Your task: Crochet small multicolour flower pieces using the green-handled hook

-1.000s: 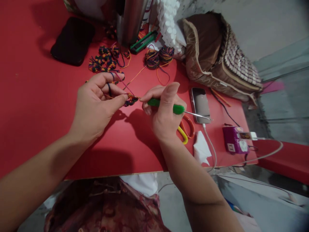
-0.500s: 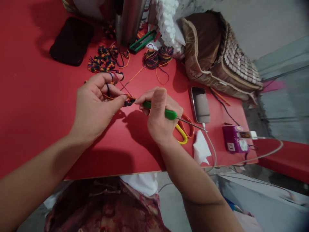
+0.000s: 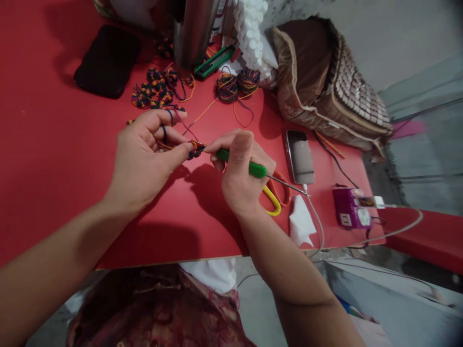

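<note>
My left hand (image 3: 144,154) pinches a small piece of multicoloured crochet (image 3: 196,150) between thumb and fingertip, with strands of yarn looped round its raised fingers. Gripped in my right hand (image 3: 244,166) is a crochet hook (image 3: 258,169) with a green handle; its front end meets the crochet, and a thin metal shaft sticks out behind. Fingers and work hide the hook's tip. From the left hand, yarn runs up to a wound bundle of multicoloured yarn (image 3: 227,88). Several dark and orange crocheted pieces (image 3: 154,91) lie beyond the left hand.
Scissors (image 3: 273,200) with yellow and orange handles lie partly under my right hand. Further right are a phone (image 3: 300,156) on a cable, crumpled white paper (image 3: 301,221) and a purple box (image 3: 350,207). A steel bottle (image 3: 193,33), a green cutter (image 3: 214,63) and a brown bag (image 3: 307,67) stand behind.
Both hands have shifted slightly to the right together with the crochet and the hook. The grip of each hand looks the same.
</note>
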The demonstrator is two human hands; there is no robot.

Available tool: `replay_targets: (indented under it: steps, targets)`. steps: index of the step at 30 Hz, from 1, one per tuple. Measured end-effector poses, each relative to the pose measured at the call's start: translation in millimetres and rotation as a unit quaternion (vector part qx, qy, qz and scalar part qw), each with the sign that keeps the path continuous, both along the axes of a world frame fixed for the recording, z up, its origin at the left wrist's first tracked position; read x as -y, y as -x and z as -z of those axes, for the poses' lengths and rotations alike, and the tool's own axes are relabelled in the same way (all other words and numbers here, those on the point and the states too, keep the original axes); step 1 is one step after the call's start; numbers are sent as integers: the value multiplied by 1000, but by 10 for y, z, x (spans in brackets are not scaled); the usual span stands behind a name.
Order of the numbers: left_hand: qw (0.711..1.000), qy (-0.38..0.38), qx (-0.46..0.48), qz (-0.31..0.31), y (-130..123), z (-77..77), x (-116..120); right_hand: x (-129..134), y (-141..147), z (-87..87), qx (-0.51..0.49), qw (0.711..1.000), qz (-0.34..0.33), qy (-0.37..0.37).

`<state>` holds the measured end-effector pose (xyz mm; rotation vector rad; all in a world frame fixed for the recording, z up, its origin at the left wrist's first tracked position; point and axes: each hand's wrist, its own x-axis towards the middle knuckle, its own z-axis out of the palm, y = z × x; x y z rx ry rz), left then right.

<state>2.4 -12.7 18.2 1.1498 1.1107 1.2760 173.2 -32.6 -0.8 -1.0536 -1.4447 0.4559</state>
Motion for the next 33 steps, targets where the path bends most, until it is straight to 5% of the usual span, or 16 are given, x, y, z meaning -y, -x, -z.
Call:
replay_targets:
  steps: [16, 23, 33]
  targets:
    - [988, 101, 111, -18, -58, -152, 57, -61, 7, 68, -32, 994, -72, -81]
    - [943, 223, 246, -16, -96, -213, 14, -97, -82, 116, 96, 982, -84, -142]
    - [917, 261, 300, -7, -45, -213, -33, -146, -96, 107, 237, 942, -75, -223]
